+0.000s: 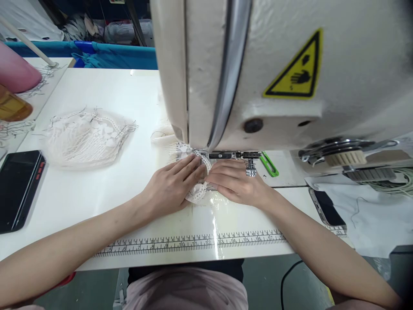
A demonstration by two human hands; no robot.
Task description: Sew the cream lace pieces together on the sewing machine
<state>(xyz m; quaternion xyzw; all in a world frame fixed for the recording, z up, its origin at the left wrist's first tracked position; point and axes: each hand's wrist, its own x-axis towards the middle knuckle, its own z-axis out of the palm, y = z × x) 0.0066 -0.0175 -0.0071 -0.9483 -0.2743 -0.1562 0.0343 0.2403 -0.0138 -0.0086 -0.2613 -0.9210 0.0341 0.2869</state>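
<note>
A piece of white lace fabric (196, 193) lies under the head of the sewing machine (206, 77), partly covered by my hands. My left hand (174, 181) rests flat on the lace, fingers stretched out toward the needle area. On the other side, my right hand (237, 181) lies with its fingers extended over the lace edge, close to the machine's metal edge guide (251, 165). The needle and presser foot are mostly hidden behind the machine head. More sheer fabric (163, 133) trails out behind the left hand.
Left on the table sits a lace pile (87, 137) with loose threads, beside a black device (19, 189). Pink thread cone (19, 71) and amber container (13, 105) stand far left. Right are green thread snips (269, 164) and a phone (327, 209). A ruler strip (183, 245) lines the front edge.
</note>
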